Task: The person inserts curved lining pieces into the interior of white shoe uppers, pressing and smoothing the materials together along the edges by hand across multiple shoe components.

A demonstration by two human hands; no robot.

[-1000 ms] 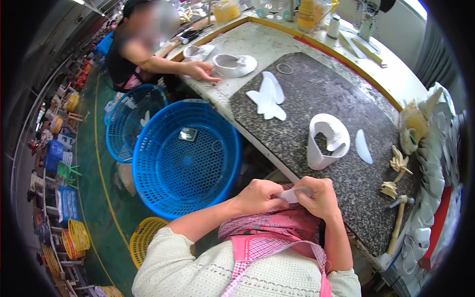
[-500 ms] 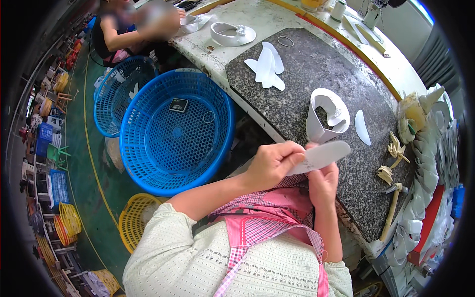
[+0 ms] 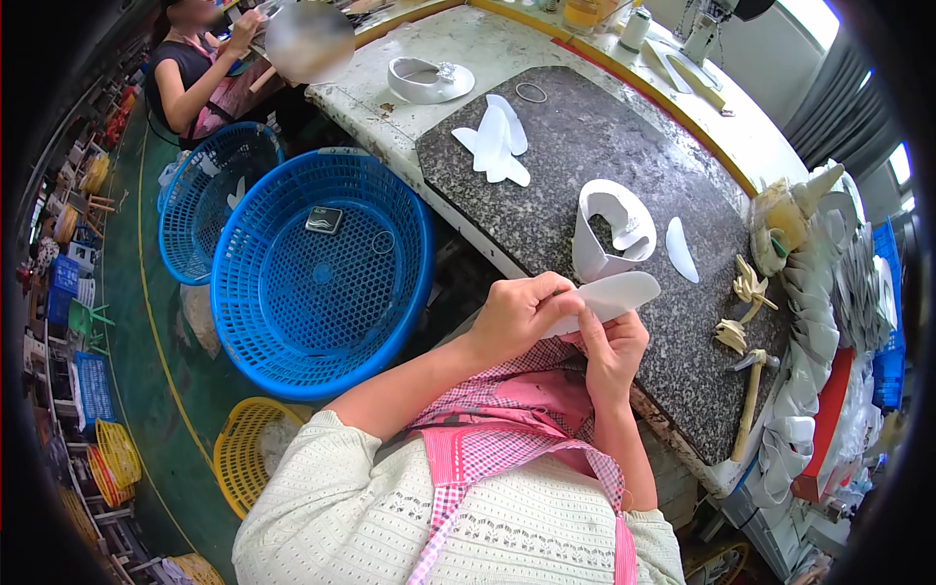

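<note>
Between my two hands is a white insole (image 3: 624, 293), its rounded end pointing up to the right over the table's near edge. My left hand (image 3: 519, 320) pinches its left end between thumb and fingers. My right hand (image 3: 614, 359) grips it from below, with the thumb lying along the near edge; some fingers are hidden behind the piece. Just beyond stands a white shoe upper (image 3: 588, 251) on a speckled stone slab (image 3: 546, 210). A single white insole piece (image 3: 682, 251) rests right of the upper, and several more insoles (image 3: 495, 141) are fanned out farther back.
A finished-looking white shoe (image 3: 429, 90) sits at the back left. At right are a hammer (image 3: 750, 405), pale strips (image 3: 749, 283) and piled grey-white uppers (image 3: 814, 361). Blue baskets (image 3: 226, 322) and a yellow basket (image 3: 229, 458) stand left; a co-worker (image 3: 185, 83) sits beyond.
My right thumb has come up onto the insole's near side, closer to my left hand. The whole view has shifted slightly. The co-worker's arms have drawn back from the table.
</note>
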